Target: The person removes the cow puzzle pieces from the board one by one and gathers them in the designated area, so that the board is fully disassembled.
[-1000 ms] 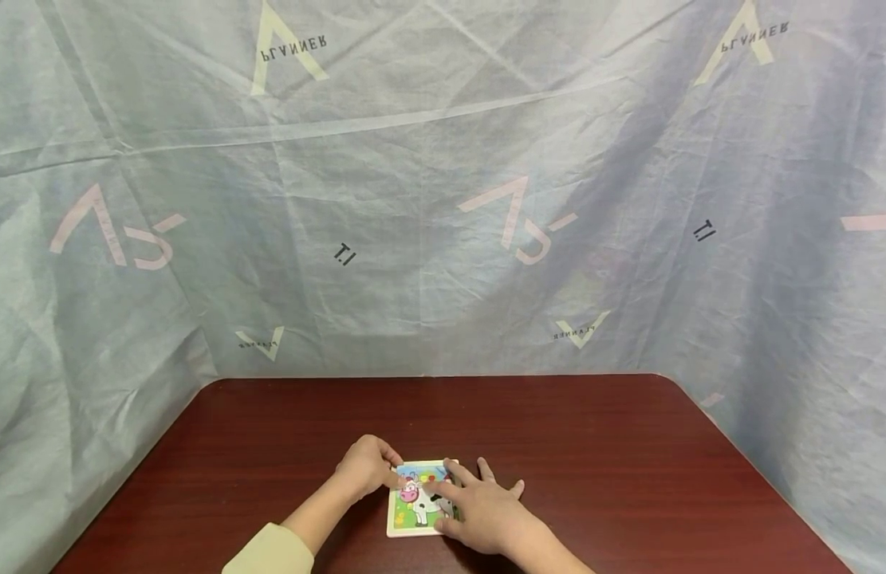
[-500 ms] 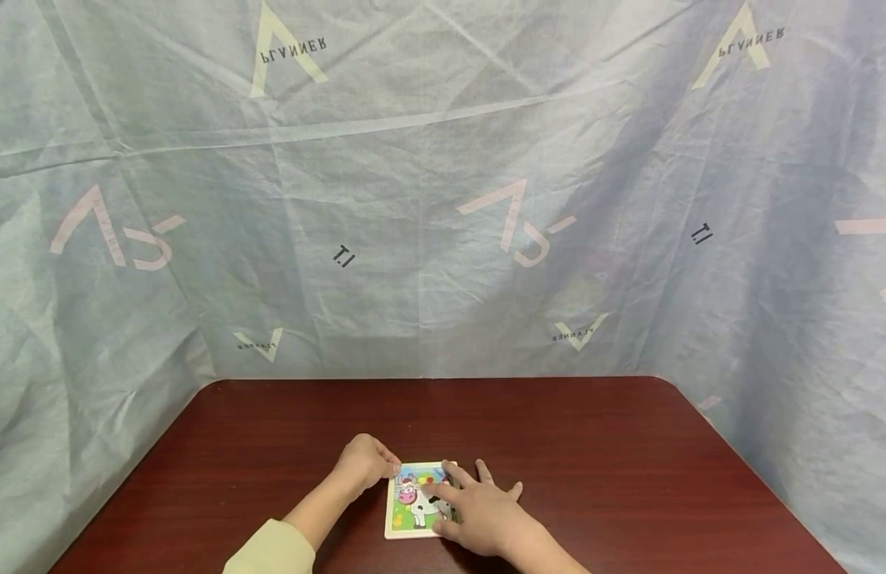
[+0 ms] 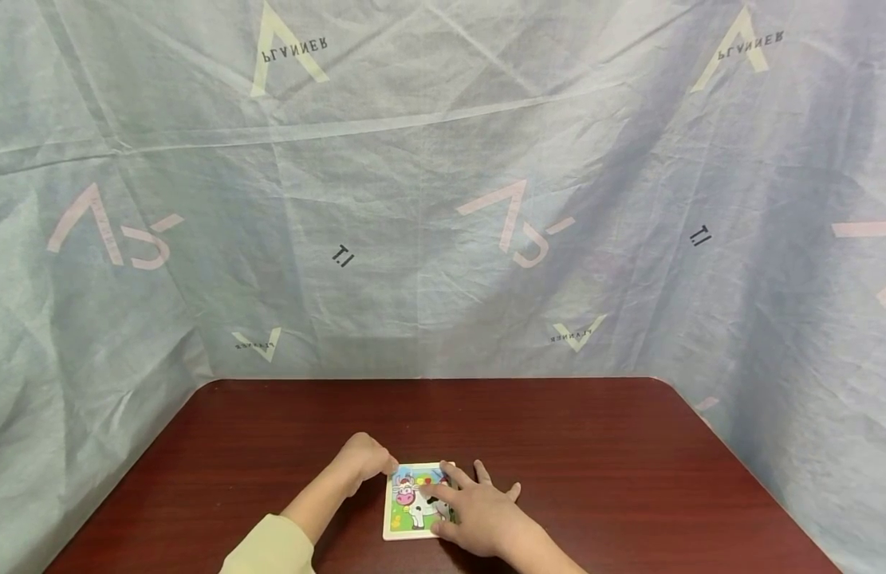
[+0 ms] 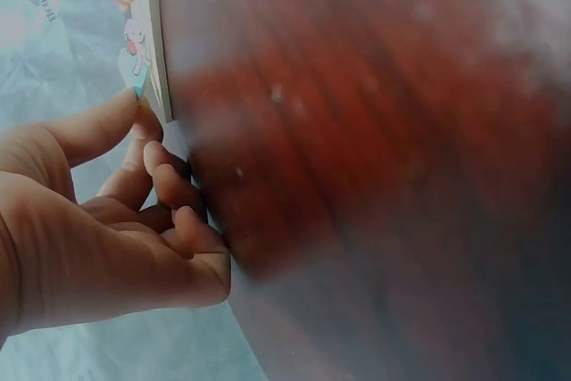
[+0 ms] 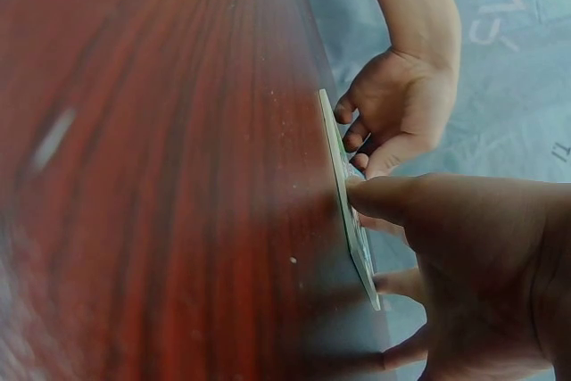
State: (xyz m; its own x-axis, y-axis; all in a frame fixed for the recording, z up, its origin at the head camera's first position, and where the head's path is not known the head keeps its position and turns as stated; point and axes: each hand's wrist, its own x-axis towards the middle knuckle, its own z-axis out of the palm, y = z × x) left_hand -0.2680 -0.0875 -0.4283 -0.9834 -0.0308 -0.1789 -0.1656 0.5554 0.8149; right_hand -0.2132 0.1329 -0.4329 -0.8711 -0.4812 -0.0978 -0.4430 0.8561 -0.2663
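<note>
Left hand (image 3: 364, 464) turned; thumb slid toward 11 o'clock, off picture, now at cow puzzle's (image 3: 416, 507) 11 o'clock corner.

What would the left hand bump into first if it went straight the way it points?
Probably the cow puzzle: the left hand is right at its corner, maybe touching; depth is hard to judge.

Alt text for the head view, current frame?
A person's left hand pinches at the far-left corner of a cow picture board on a dark red wood-grain table; the right hand lies spread over its right side. Grey printed cloth hangs behind.
</note>
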